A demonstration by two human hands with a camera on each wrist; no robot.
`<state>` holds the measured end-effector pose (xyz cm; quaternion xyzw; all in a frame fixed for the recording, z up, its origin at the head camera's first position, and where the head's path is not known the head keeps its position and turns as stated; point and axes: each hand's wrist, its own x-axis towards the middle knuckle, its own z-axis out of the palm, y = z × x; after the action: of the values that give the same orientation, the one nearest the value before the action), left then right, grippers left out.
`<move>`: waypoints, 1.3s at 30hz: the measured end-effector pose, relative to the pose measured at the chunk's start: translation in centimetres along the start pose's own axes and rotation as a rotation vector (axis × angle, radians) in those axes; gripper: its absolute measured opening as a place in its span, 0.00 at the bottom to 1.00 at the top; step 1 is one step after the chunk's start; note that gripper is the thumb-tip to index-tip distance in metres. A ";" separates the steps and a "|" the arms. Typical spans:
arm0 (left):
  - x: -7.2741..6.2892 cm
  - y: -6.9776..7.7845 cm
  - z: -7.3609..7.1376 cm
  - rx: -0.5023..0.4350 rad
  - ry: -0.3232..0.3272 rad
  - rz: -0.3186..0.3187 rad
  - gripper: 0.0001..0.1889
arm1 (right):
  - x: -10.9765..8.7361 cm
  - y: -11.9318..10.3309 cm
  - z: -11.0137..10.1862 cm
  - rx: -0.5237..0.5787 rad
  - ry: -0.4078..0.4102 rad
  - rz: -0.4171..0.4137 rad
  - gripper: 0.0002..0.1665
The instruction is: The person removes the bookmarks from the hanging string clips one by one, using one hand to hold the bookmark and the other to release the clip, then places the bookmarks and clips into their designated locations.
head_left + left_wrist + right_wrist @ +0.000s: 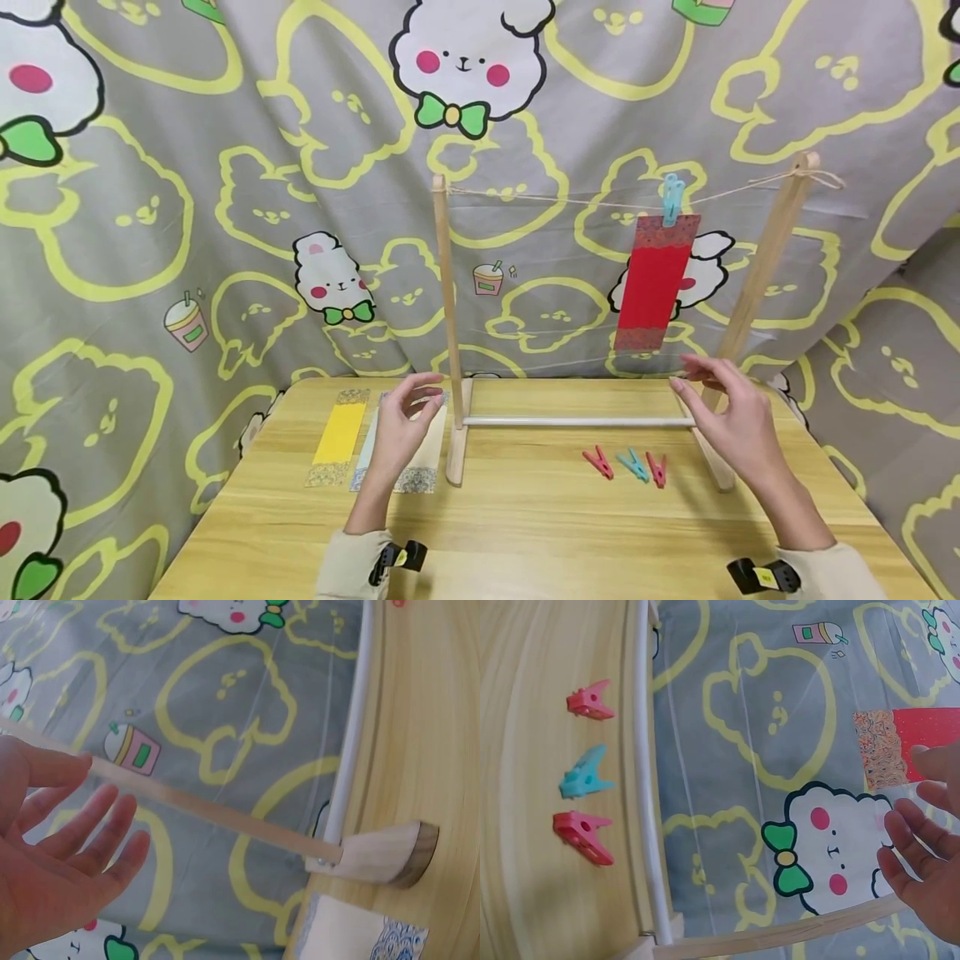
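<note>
My left hand (403, 425) hovers beside the left post (447, 308) of a small wooden drying rack, fingers loosely bent and holding nothing. In the left wrist view the same hand (67, 862) has its fingers spread in front of that post. My right hand (731, 417) is near the foot of the right post (761, 262), also with nothing in it. A red paper strip (651, 283) with patterned ends hangs from the rack's string (555, 199), held by a blue clothespin (672, 200). Its lower end (877, 746) shows close to my right fingertips in the right wrist view.
A red clothespin (598, 462), a blue clothespin (634, 466) and another red one (657, 470) lie before the rack's white crossbar (577, 422). Left of the rack lie a yellow strip (339, 432) and paler strips (432, 446), partly behind my left hand. A patterned curtain (247, 208) hangs behind.
</note>
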<state>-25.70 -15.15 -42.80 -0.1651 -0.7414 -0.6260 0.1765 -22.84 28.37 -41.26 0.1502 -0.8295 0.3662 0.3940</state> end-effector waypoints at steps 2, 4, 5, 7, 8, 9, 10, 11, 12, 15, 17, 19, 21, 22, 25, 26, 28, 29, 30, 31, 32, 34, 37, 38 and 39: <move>0.1 0.0 0.3 -0.010 -0.008 0.015 0.15 | 0.2 -0.1 -0.2 -0.009 -0.002 -0.015 0.23; 0.2 -0.1 0.7 -0.019 -0.011 0.029 0.16 | 0.4 -0.2 -0.4 -0.020 -0.002 -0.029 0.26; 0.2 -0.1 0.9 -0.024 -0.013 0.034 0.16 | 0.5 -0.2 -0.5 -0.024 -0.001 -0.035 0.27; 0.3 -0.1 1.2 -0.034 -0.016 0.038 0.16 | 0.7 -0.3 -0.6 -0.031 -0.002 -0.046 0.28; 0.4 -0.1 1.3 -0.042 -0.017 0.042 0.16 | 0.8 -0.3 -0.7 -0.033 -0.002 -0.052 0.29; 0.4 -0.1 1.5 -0.044 -0.017 0.044 0.16 | 0.9 -0.3 -0.7 -0.035 -0.004 -0.056 0.29; 0.4 -0.1 1.6 -0.039 -0.017 0.050 0.16 | 0.9 -0.4 -0.7 -0.035 -0.004 -0.060 0.30; 0.4 0.0 1.8 -0.030 -0.017 0.055 0.17 | 1.0 -0.4 -0.8 -0.034 -0.004 -0.062 0.30; 0.5 0.1 2.0 -0.019 -0.014 0.060 0.17 | 1.0 -0.5 -0.8 -0.034 -0.004 -0.064 0.30; 0.6 0.2 2.6 -0.003 -0.009 0.078 0.17 | 1.3 -0.6 -1.0 -0.034 -0.004 -0.069 0.30; 0.7 0.3 3.0 -0.001 -0.009 0.081 0.17 | 1.5 -0.7 -1.1 -0.037 -0.004 -0.076 0.30; 0.8 0.5 3.5 -0.016 -0.014 0.072 0.17 | 1.7 -0.7 -1.3 -0.044 -0.002 -0.089 0.30; 0.9 1.0 4.0 -0.022 -0.021 0.051 0.17 | 2.0 -0.7 -1.5 -0.053 -0.001 -0.104 0.31; 0.8 1.4 4.2 -0.025 -0.023 0.042 0.17 | 2.1 -0.7 -1.5 -0.057 -0.002 -0.112 0.31; 0.7 3.0 4.6 -0.038 -0.025 0.028 0.16 | 2.5 -0.7 -1.7 -0.065 -0.012 -0.128 0.32; 0.6 3.4 4.7 -0.041 -0.023 0.028 0.16 | 2.6 -0.7 -1.7 -0.067 -0.017 -0.129 0.32; 0.6 4.1 4.9 -0.046 -0.021 0.035 0.16 | 2.7 -0.8 -1.7 -0.071 -0.026 -0.134 0.32; 0.6 4.3 5.0 -0.045 -0.021 0.042 0.16 | 2.8 -0.9 -1.8 -0.074 -0.029 -0.136 0.32; 0.6 4.4 5.1 -0.047 -0.024 0.048 0.16 | 2.9 -0.9 -1.8 -0.078 -0.031 -0.139 0.32; 0.6 4.4 5.3 -0.046 -0.026 0.054 0.16 | 2.9 -1.0 -1.8 -0.079 -0.032 -0.144 0.32; 0.7 4.4 5.4 -0.041 -0.030 0.061 0.16 | 3.0 -1.1 -1.9 -0.081 -0.032 -0.152 0.33; 0.8 4.4 5.8 -0.034 -0.037 0.077 0.16 | 3.2 -1.2 -2.0 -0.087 -0.029 -0.172 0.33; 0.9 4.7 6.2 -0.041 -0.039 0.086 0.16 | 3.6 -1.5 -2.3 -0.095 -0.024 -0.202 0.34; 0.9 4.7 6.4 -0.043 -0.035 0.087 0.16 | 3.8 -1.6 -2.3 -0.098 -0.021 -0.211 0.34; 0.9 4.7 6.5 -0.044 -0.031 0.092 0.16 | 3.9 -1.6 -2.4 -0.099 -0.019 -0.219 0.35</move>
<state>-24.68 -7.94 -39.31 -0.2125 -0.7217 -0.6307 0.1901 -23.18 29.15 -36.47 0.2236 -0.8289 0.2781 0.4308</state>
